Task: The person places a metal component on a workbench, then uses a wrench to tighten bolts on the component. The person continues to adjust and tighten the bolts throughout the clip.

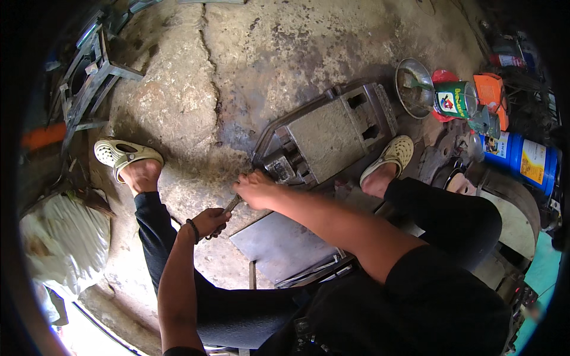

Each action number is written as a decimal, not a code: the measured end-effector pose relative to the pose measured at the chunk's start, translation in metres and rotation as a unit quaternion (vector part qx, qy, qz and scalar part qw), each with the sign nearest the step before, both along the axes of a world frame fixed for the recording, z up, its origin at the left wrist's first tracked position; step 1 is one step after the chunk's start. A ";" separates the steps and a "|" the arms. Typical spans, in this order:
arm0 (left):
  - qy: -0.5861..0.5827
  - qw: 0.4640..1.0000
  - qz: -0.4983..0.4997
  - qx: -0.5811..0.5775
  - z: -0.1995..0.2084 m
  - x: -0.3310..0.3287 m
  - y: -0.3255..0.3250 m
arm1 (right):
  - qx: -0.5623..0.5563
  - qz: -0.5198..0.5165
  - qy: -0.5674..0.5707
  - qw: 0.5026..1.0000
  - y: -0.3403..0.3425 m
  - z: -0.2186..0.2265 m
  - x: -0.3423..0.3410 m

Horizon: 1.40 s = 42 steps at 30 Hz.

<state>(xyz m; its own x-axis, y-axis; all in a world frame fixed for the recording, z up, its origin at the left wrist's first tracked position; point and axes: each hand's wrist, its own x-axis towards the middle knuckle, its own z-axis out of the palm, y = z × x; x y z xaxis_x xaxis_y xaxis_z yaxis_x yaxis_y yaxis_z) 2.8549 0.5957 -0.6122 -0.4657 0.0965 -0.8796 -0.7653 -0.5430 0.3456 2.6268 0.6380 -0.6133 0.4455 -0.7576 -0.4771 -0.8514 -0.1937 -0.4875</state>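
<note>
My left hand [211,223], with a dark bead bracelet at the wrist, is closed around the lower end of a short metal tool [232,205] that looks like a wrench. The tool slants up toward my right hand [257,189], whose fingers are curled at its upper end. Those fingers hide what they grip. Just beyond them lies a heavy metal machine vise [326,139] on the floor, tilted in view, with a rough flat top. Its near end carries a square metal block [278,168], close against my right hand's fingers.
A flat metal sheet [285,246] lies below my hands. To the right stand a metal bowl [414,89], a green can [456,99], an orange box [490,98] and a blue bucket [522,159]. A metal frame [95,80] and a white sack [68,243] are at the left.
</note>
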 end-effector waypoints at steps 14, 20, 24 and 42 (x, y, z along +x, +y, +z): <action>-0.023 0.994 -0.105 -0.016 -0.015 -0.006 -0.002 | 0.669 0.111 0.022 0.735 -0.083 -0.075 -0.005; -0.044 0.999 0.028 0.018 -0.001 -0.002 -0.010 | 0.685 -0.041 -0.094 0.721 -0.090 -0.055 -0.014; -0.059 0.997 -0.050 -0.017 0.000 -0.017 -0.018 | 0.688 0.028 -0.104 0.717 -0.086 -0.064 -0.013; -0.056 0.997 -0.033 -0.047 -0.016 -0.011 0.008 | 0.449 0.116 -0.024 0.886 -0.071 -0.035 -0.010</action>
